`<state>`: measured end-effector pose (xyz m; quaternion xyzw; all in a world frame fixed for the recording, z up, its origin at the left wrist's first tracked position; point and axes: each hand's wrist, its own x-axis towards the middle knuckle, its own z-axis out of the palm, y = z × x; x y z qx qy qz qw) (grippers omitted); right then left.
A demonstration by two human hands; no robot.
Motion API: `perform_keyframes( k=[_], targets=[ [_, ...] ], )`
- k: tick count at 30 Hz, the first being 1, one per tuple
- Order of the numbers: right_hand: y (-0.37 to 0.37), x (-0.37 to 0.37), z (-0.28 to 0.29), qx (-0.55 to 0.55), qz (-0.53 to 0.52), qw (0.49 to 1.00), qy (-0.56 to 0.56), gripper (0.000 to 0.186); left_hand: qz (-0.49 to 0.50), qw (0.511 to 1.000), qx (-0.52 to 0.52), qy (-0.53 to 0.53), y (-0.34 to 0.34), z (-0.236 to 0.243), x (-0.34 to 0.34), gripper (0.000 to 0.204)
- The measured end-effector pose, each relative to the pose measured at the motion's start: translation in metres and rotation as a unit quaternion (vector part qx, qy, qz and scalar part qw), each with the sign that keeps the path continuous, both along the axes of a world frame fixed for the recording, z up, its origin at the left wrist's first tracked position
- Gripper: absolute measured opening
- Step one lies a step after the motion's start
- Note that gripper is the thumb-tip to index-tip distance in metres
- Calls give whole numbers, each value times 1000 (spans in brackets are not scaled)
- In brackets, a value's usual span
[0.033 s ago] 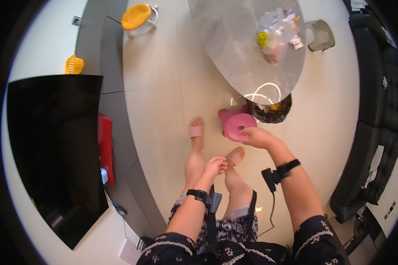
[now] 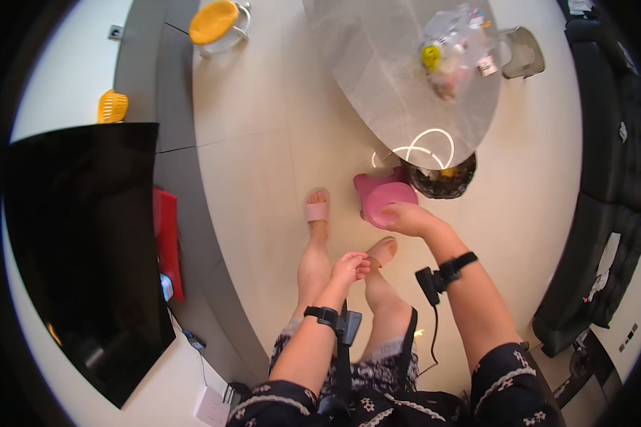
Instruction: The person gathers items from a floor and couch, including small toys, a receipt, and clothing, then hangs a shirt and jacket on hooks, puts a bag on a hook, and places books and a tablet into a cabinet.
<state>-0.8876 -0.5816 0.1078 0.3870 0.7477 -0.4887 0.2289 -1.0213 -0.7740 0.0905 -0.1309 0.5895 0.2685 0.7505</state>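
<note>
A pink plastic stool (image 2: 386, 193) with a round seat stands on the floor just right of centre. Its legs show past the far left side of the seat. My right hand (image 2: 409, 218) is at the near right rim of this seat, thumb over the top and fingers by the edge, closed on it; some fingers are hidden. Lower and to the left, my left hand (image 2: 351, 267) hangs in front of my legs, its fingers curled in with nothing visible in them. It is nearest to my pink slipper (image 2: 382, 252).
A grey oval table (image 2: 377, 92) reaches in from the top, bearing a clear plastic bag (image 2: 445, 53) of mixed things. Under its near end stands a black-lined bin (image 2: 445, 187). A yellow-seated stool (image 2: 214, 23) is far left, a black sofa (image 2: 602, 156) right.
My right hand has shifted slightly left over the stool's seat and now covers the dark spot in its middle. The whole view has moved a little; my left hand looks the same.
</note>
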Motion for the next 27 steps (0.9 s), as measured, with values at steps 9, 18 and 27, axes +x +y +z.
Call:
perform_keyframes(
  k=[9, 18, 27],
  targets=[
    [11, -30, -365, 119, -334, 920, -165, 48, 117, 993, -16, -12, 33, -138, -45, 16],
    [24, 8, -541, -109, -761, 607, -202, 61, 251, 965, 44, -63, 96, -121, -97, 17],
    [10, -60, -482, -23, -473, 783, -405, 34, 295, 953, 40, -56, 91, -125, -120, 18]
  ],
)
